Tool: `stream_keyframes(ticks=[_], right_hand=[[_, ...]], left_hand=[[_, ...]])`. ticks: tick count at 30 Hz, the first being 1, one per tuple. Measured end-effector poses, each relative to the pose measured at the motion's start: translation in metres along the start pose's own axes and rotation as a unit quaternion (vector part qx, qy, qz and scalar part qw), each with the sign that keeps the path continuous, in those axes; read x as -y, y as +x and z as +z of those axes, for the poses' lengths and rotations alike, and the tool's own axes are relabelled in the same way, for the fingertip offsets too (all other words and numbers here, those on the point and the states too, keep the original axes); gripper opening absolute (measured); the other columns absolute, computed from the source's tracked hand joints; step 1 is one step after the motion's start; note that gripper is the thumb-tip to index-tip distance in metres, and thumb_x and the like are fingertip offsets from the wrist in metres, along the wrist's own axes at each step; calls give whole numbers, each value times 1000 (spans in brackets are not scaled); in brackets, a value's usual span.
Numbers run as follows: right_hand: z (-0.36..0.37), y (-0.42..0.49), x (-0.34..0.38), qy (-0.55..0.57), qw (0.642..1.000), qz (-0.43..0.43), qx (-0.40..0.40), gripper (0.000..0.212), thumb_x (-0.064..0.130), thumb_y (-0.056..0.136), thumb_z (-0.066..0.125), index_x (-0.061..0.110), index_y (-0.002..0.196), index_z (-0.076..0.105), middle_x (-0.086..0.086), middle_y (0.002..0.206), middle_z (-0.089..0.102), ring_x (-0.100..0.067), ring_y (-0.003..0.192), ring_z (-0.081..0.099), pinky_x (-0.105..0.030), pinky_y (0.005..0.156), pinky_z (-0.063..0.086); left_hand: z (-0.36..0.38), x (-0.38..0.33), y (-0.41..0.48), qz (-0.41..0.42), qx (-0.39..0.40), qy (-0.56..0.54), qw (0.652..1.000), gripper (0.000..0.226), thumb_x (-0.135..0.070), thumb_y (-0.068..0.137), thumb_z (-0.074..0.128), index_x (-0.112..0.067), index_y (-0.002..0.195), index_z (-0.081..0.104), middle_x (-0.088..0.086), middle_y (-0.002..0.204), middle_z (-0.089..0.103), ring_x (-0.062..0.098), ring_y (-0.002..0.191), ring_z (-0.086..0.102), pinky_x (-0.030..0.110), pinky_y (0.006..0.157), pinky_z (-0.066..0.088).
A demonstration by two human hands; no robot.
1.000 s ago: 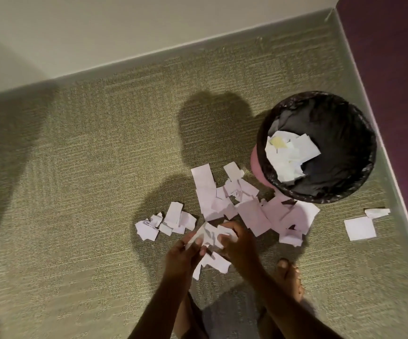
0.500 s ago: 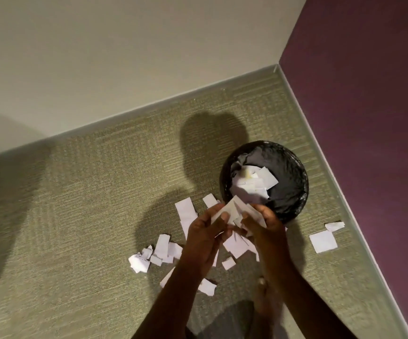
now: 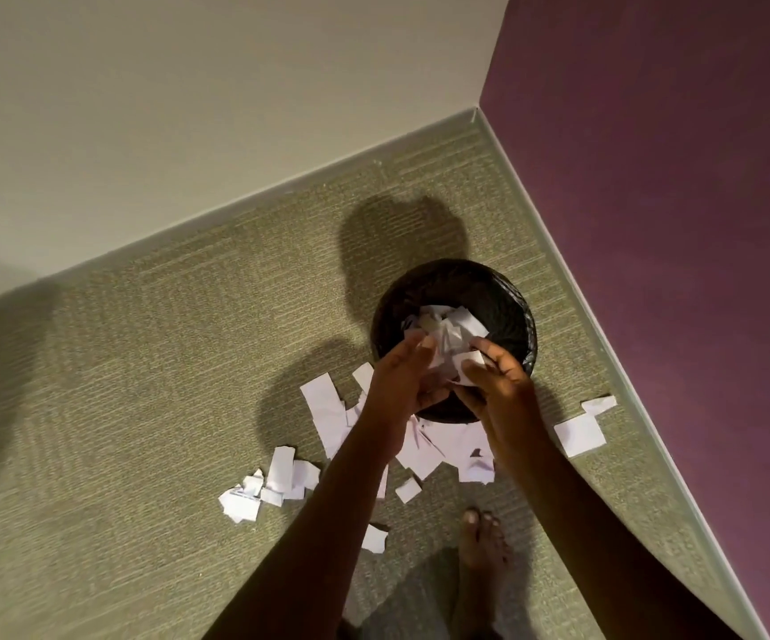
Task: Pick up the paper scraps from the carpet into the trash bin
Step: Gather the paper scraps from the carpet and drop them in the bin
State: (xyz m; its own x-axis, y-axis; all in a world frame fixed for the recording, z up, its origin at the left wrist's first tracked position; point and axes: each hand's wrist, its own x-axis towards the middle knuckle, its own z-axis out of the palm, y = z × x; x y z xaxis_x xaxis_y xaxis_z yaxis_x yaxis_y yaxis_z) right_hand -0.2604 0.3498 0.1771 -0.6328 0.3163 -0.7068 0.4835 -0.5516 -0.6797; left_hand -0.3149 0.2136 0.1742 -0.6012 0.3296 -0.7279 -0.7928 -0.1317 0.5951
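Note:
A round trash bin (image 3: 450,270) with a black liner stands on the carpet near the corner, with white paper scraps (image 3: 440,323) lying inside it. Both my hands hover over its near rim. My left hand (image 3: 399,378) has its fingers stretched out flat, palm turned toward the right hand. My right hand (image 3: 500,385) pinches a white paper scrap (image 3: 471,362) at its fingertips. Crumpled scraps show between the two hands, above the bin's opening. More scraps (image 3: 327,411) lie on the carpet in front of the bin, partly hidden by my forearms.
A small pile of scraps (image 3: 272,482) lies left of my arms, one piece (image 3: 373,538) nearer me, and two pieces (image 3: 579,434) right of the bin by the purple wall (image 3: 650,224). My bare foot (image 3: 482,542) stands below the bin. A cream wall (image 3: 189,108) bounds the far side.
Both hands lifted a bundle of scraps off the carpet and carried it up over the bin. The left hand's fingers have spread. The camera rose and tilted toward the corner.

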Motion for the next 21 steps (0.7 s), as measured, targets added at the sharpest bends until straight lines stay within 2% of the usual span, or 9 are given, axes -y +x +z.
stream_keyframes(ticks=[2, 3, 5, 7, 10, 12, 14, 18, 21], right_hand=[[-5, -1, 0, -1, 1000, -1, -10, 41, 1, 104, 61, 14, 143, 60, -6, 131, 75, -21, 119, 73, -43, 107, 56], [-7, -3, -1, -9, 1000, -1, -12, 39, 1, 104, 61, 17, 139, 63, 1, 129, 75, -12, 114, 74, -40, 104, 57], [-11, -9, -6, -32, 999, -15, -18, 37, -1, 104, 60, 28, 124, 67, 16, 112, 80, 0, 100, 75, -33, 96, 57], [-17, -15, -16, -30, 998, -33, -44, 36, -5, 102, 59, 26, 119, 68, 14, 101, 80, -5, 99, 73, -33, 93, 56], [-23, -27, -36, -25, 996, -37, -78, 26, -1, 101, 64, 12, 123, 68, -7, 110, 77, -23, 105, 72, -42, 94, 60], [-24, -37, -56, -69, 994, -38, -70, 22, 2, 100, 67, 13, 120, 69, -10, 107, 79, -25, 97, 76, -39, 82, 62], [-23, -46, -82, -133, 989, -32, -52, 22, 4, 98, 69, 18, 115, 72, -6, 102, 80, -26, 94, 78, -35, 75, 62], [-23, -48, -154, -291, 957, -4, -7, 24, 16, 95, 75, 33, 113, 71, 4, 100, 79, -18, 95, 76, -44, 83, 65], [-25, -41, -216, -419, 907, -31, 31, 21, 20, 95, 75, 27, 114, 71, 9, 101, 77, -7, 92, 73, -41, 82, 65]], left_hand=[[-4, 5, -3, -6, -15, 7, 1000, 37, -38, 109, 63, -28, 145, 65, 15, 133, 76, 39, 126, 72, 54, 108, 57], [-6, 9, -4, -7, -25, 5, 1000, 38, -36, 108, 65, -29, 146, 64, 15, 132, 77, 38, 125, 73, 54, 108, 57], [-13, 15, -9, -4, -38, -1, 999, 38, -33, 107, 66, -27, 144, 65, 12, 129, 78, 34, 123, 75, 51, 106, 60], [-23, 22, -14, 5, -47, -6, 999, 32, -32, 108, 65, -17, 137, 70, 15, 125, 79, 35, 120, 76, 47, 102, 63], [-45, 35, -21, 23, -97, -18, 995, 33, -33, 109, 63, -5, 120, 76, 20, 103, 80, 35, 93, 80, 41, 84, 66], [-67, 50, -28, 28, -146, -22, 989, 37, -34, 108, 64, 0, 113, 76, 19, 88, 76, 28, 74, 75, 35, 69, 64], [-95, 71, -35, 19, -205, -19, 978, 36, -31, 108, 65, 4, 109, 75, 18, 82, 74, 25, 65, 72, 33, 64, 60], [-160, 130, -47, -48, -307, 18, 950, 26, -21, 106, 68, 4, 113, 73, 17, 86, 74, 27, 76, 73, 33, 67, 61], [-208, 180, -58, -111, -341, 147, 922, 25, -16, 103, 71, 0, 121, 72, 22, 105, 78, 31, 91, 75, 40, 78, 61]])
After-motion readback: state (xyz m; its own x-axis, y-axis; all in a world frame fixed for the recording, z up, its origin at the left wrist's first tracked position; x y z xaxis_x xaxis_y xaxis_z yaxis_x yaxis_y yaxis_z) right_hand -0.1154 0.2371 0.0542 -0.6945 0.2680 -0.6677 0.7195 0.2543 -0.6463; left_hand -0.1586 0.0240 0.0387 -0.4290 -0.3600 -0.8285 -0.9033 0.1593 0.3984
